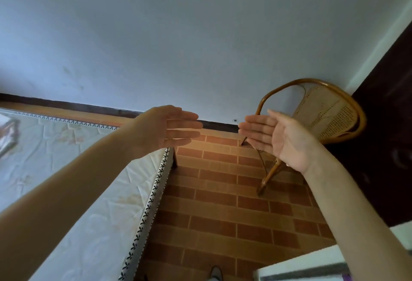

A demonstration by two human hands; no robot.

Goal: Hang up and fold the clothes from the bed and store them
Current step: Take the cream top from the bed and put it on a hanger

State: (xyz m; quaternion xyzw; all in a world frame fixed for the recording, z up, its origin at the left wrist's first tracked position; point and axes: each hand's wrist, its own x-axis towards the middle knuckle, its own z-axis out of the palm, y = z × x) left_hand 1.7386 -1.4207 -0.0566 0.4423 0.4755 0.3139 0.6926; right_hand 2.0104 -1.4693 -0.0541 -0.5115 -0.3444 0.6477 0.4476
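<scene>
Both my arms are stretched out in front of me at the same height. My left hand [169, 128] is flat with straight fingers pointing right and holds nothing. My right hand [278, 136] is flat too, palm facing me, fingers pointing left, and holds nothing. A gap separates the fingertips of the two hands. The bed's bare white quilted mattress [73, 191] with a patterned edge fills the lower left. At the far left edge lies a small part of some pale fabric [7, 133], too cut off to identify.
A rattan chair [323, 116] stands against the pale wall [178, 35] at the right, beside a dark wooden surface [385, 124]. Brick-patterned floor [223, 202] runs between bed and chair. A white and grey striped cloth [312, 269] shows at the bottom right, and a shoe [216, 273] at the bottom.
</scene>
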